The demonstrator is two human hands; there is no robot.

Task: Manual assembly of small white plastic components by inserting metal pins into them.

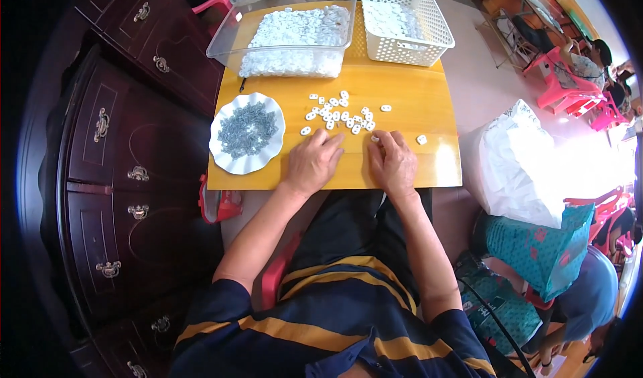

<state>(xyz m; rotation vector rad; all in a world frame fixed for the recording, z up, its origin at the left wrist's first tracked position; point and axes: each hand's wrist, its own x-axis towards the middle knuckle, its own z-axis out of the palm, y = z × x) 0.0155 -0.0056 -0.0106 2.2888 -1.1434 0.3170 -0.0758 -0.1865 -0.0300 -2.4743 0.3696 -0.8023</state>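
Note:
Small white plastic pieces with two dark holes or spots [336,115] lie scattered over the middle of the yellow table [429,100]. My left hand [313,162] rests on the table just in front of them, its fingers a little apart and nothing visible in them. Close by on the right, my right hand [394,162] has its fingers curled in, with one white piece [375,138] at the index fingertip and thumb. A scalloped white plate [218,143] left of my hands holds many small grey-blue slender pieces [248,130].
At the table's far side stand a clear plastic bin [224,50] and a white perforated basket [408,51], both holding white pieces. Dark wooden drawers [134,130] line the left. White [516,164] and teal bags [542,244] stand at the right, with people and pink chairs [566,87] beyond.

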